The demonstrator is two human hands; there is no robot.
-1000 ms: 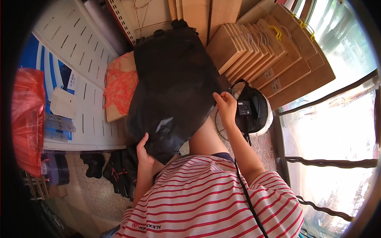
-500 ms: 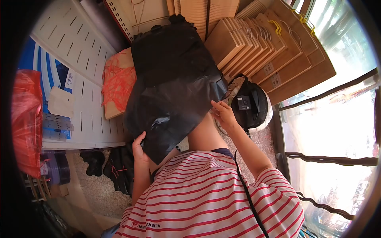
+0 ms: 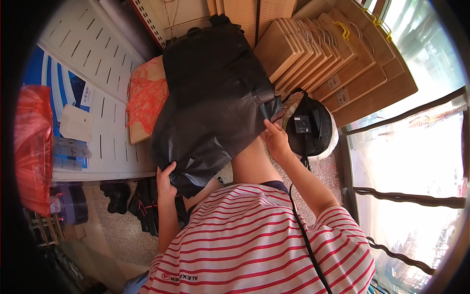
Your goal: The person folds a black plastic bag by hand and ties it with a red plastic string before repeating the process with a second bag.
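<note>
A large black plastic bag (image 3: 210, 93) lies spread out in front of me, its near part reaching over my legs. My left hand (image 3: 167, 181) pinches the bag's lower left edge, thumb on top. At the right edge of the bag, my right hand (image 3: 275, 138) grips the plastic between thumb and fingers. The sheet is creased and shiny near my left hand. What lies under the bag is hidden, apart from a wooden board with red plastic string (image 3: 147, 100) on it, showing at the left.
Several wooden boards (image 3: 323, 63) with handles stand stacked at the back right. Beside my right hand is a black bag (image 3: 313, 125) with a small dark box. A perforated white shelf (image 3: 105, 117) and a red plastic bag (image 3: 34, 147) are on the left. Dark bundles (image 3: 147, 203) lie on the floor.
My left hand has shifted slightly left and its corner of the bag has folded and crumpled upward. My right hand has moved slightly up along the bag's edge.
</note>
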